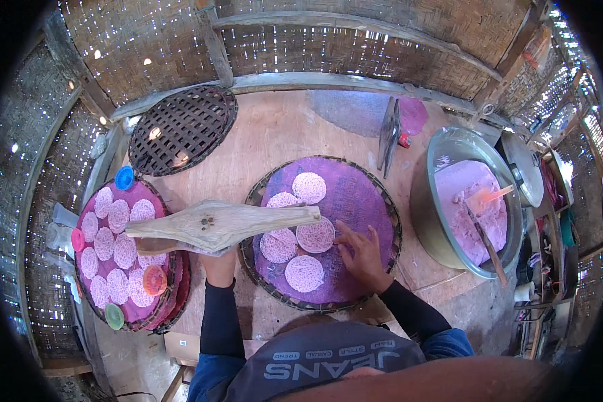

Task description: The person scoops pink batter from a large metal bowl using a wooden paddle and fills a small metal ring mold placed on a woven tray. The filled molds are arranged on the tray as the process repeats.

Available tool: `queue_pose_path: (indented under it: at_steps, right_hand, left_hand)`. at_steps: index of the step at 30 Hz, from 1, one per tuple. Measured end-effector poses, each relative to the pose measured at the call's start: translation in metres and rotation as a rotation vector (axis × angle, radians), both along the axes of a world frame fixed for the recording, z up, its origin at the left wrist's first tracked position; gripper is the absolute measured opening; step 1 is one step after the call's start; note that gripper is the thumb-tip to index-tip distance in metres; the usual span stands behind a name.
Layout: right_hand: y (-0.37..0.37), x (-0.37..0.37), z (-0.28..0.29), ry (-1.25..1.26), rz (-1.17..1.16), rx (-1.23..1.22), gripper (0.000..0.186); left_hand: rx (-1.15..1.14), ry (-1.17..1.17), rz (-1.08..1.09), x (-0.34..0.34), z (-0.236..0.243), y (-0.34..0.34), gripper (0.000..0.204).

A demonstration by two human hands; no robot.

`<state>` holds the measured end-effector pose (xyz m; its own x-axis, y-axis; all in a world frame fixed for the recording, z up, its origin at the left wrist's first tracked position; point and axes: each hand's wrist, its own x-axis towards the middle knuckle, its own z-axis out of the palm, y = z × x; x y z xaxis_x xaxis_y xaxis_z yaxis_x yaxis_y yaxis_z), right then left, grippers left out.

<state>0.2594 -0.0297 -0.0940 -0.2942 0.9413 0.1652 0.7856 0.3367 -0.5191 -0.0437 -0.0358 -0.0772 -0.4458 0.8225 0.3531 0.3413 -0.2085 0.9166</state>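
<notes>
My left hand (220,266) is under a two-handled wooden press (224,224), holding it up over the left side of the work; the press hides its fingers. My right hand (363,258) is over a round woven tray (396,234) lined with purple cloth (355,194). Its fingers are apart, with the fingertips at the right edge of a pale pink lacy noodle disc (315,235) that has a thin rim around it. Several similar discs lie on the cloth, among them one at the top (309,188) and one lower down (304,274).
At left, stacked trays carry more pink discs (104,244) and small coloured lids, including a blue one (124,177). A dark lattice tray (184,130) lies behind. To the right stands a large basin (425,221) of pink dough (472,201) with a wooden stick (487,244). Another wooden tool (388,137) lies behind.
</notes>
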Motion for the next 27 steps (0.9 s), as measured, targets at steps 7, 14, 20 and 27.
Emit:
queue_pose_path:
  at_steps: [7,14,20,27]
  right_hand:
    - [-0.007,-0.005,0.0,-0.01,-0.006,-0.047,0.054]
    - [-0.004,-0.01,0.005,0.046,0.014,-0.031,0.052]
    - [0.004,-0.01,-0.001,-0.004,0.049,0.046,0.051]
    - [0.002,-0.011,0.003,-0.108,0.12,0.103,0.051]
  left_hand:
    - [0.012,-0.065,-0.014,0.005,0.004,0.002,0.05]
    - [-0.005,-0.155,-0.062,0.009,0.013,0.0,0.045]
    - [-0.028,-0.035,-0.045,0.007,0.011,0.0,0.041]
    - [0.013,-0.2,-0.042,0.008,0.007,0.003,0.045]
